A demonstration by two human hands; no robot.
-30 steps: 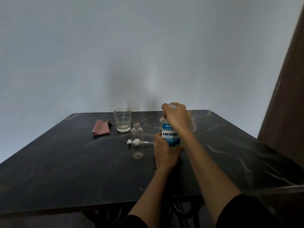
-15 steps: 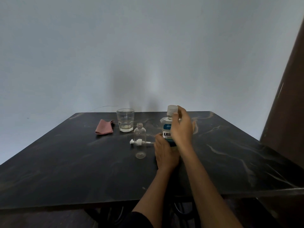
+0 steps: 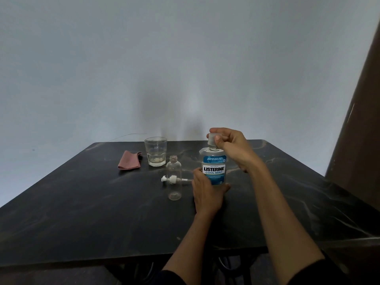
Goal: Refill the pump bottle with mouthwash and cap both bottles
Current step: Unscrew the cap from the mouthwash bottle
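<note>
Two hands, left grip (image 3: 206, 194) holding mouthwash bottle (image 3: 213, 171), right grip (image 3: 230, 147) pinching cap (image 3: 211, 138)

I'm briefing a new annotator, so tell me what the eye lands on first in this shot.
The blue-labelled mouthwash bottle draws the eye first, upright near the table's middle, the left hand gripping its base and the right hand pinching its cap. Just left stands the empty clear pump bottle, uncapped, its white pump head lying behind it. Further back sit a drinking glass and a pink cloth.
</note>
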